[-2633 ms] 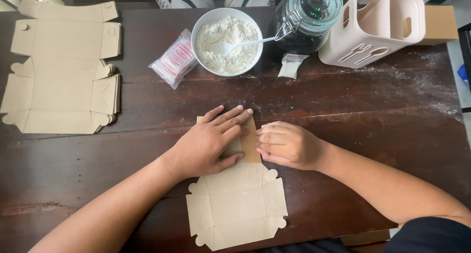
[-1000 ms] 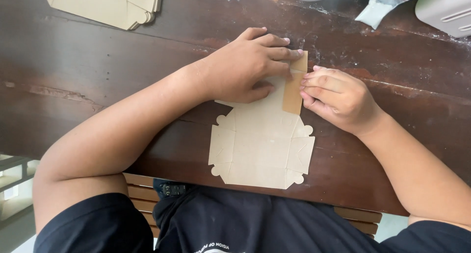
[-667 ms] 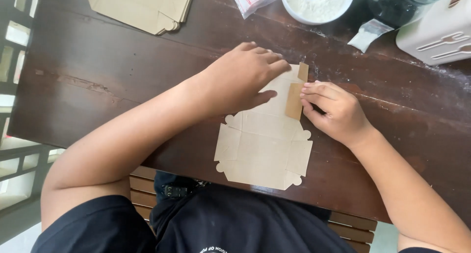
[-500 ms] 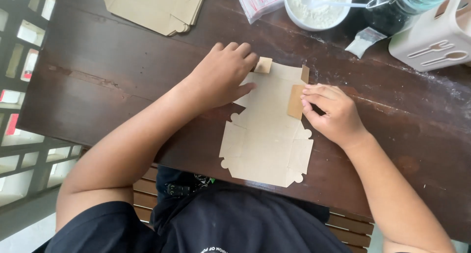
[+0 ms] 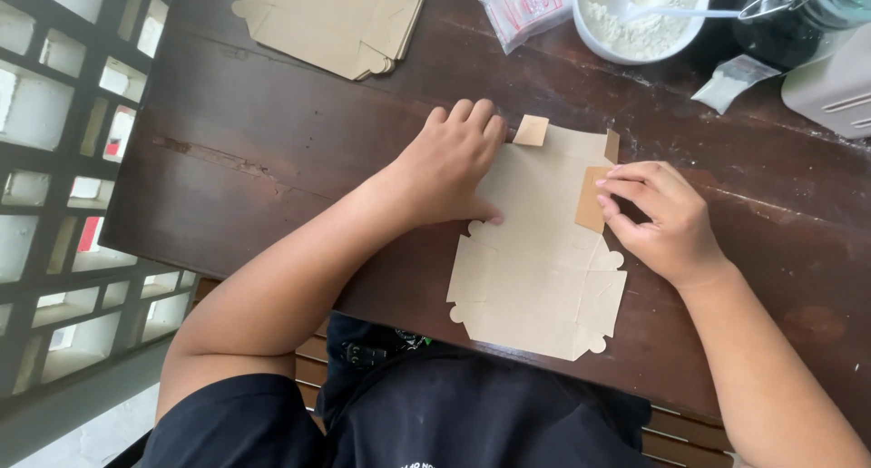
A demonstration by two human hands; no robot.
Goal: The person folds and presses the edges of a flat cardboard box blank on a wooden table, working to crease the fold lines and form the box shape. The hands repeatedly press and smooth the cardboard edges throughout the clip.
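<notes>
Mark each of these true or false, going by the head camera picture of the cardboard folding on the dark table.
1. The left hand lies flat on the unfolded cardboard box blank. True.
2. The right hand holds a spoon. False: its fingers press a folded flap of the blank.
3. The white bowl is empty. False: it holds white powder with a spoon in it.
4. A stack of flat cardboard blanks lies at the far left of the table. True.

bowl (image 5: 594, 34): top cut off | jar (image 5: 798, 19): cropped | caddy (image 5: 835, 87): cropped
</notes>
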